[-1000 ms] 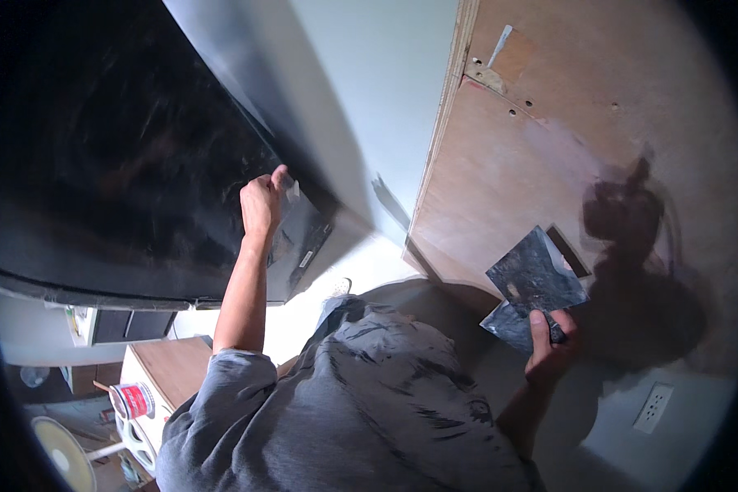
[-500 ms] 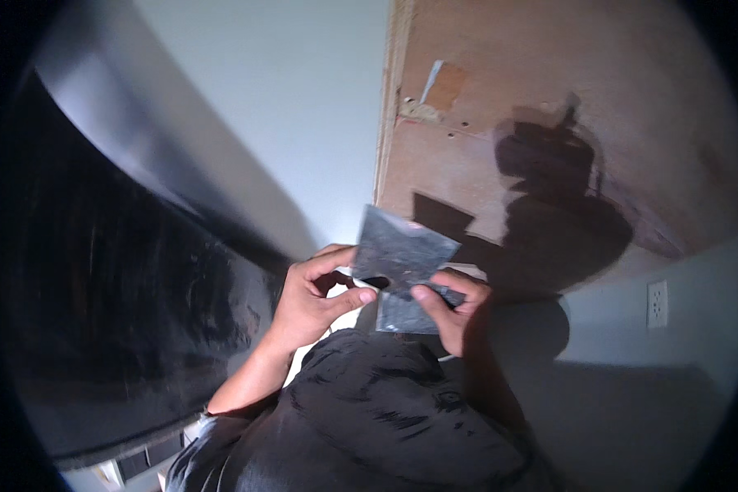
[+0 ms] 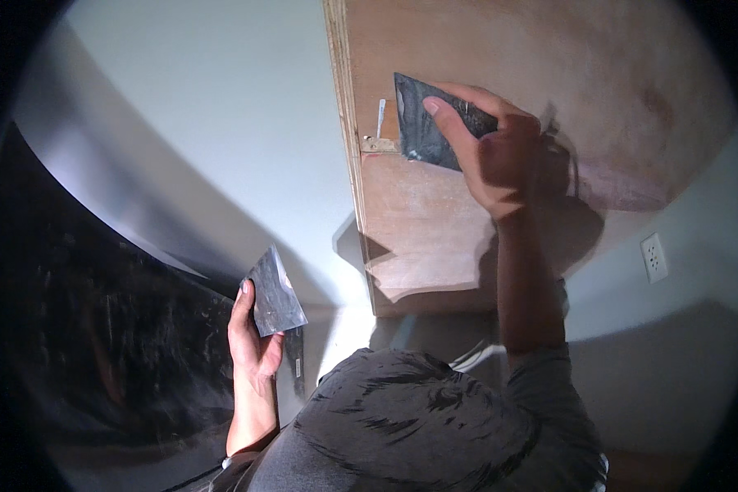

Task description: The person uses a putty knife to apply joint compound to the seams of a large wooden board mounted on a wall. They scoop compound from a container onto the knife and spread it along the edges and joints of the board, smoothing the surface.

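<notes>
My right hand [image 3: 504, 154] is raised to the brown plywood panel [image 3: 422, 209], its thumb across a flat grey metal putty scraper [image 3: 422, 131]. The blade's left corner comes close to a small filled patch [image 3: 379, 145] by the panel's left edge; whether it touches the wood I cannot tell. Lower down on the left, my left hand [image 3: 252, 348] grips a second grey scraper [image 3: 275, 302], tilted, with pale putty along its right edge. A narrow white strip [image 3: 381, 119] shows on the panel beside the right-hand scraper.
A large dark, glossy surface with a curved silvery rim [image 3: 139, 225] fills the left side. Pale wall [image 3: 221, 107] lies between it and the plywood. A white wall outlet [image 3: 653, 257] is at the right. Shadows of my arms and head cross the panel.
The two scrapers were together in front of my chest and are now apart. My right hand has gone up to the panel with one; my left has moved lower left with the other.
</notes>
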`<state>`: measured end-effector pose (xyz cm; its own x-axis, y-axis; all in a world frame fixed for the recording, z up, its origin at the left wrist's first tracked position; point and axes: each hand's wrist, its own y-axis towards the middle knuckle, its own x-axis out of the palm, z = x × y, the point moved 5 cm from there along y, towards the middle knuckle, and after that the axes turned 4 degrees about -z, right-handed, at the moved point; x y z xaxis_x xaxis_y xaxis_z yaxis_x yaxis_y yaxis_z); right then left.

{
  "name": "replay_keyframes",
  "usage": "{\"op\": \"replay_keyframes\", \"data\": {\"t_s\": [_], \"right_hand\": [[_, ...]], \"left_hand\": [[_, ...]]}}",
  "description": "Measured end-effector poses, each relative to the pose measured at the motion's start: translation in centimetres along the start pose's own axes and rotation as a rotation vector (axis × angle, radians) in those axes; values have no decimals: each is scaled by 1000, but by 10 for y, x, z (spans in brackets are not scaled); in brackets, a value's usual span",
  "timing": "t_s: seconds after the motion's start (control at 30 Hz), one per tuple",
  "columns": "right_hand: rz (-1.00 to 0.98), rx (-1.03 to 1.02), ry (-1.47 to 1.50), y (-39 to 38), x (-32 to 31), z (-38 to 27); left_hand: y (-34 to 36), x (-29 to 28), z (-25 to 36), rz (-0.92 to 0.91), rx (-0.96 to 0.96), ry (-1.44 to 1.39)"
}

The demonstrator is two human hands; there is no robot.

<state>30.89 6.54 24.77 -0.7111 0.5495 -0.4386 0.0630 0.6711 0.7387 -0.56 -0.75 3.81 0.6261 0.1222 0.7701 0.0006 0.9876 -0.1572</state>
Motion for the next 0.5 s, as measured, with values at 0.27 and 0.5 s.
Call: {"op": "replay_keyframes", "data": {"t_s": [0.27,0.5], "right_hand": [[-4,-420,-20,27,-1,4],[-176,-506,-318,39,-8,-13]], "left_hand": [[-15,13,-26,44,-37,-95],[-11,31,-30,-125,-125,-32]]}}
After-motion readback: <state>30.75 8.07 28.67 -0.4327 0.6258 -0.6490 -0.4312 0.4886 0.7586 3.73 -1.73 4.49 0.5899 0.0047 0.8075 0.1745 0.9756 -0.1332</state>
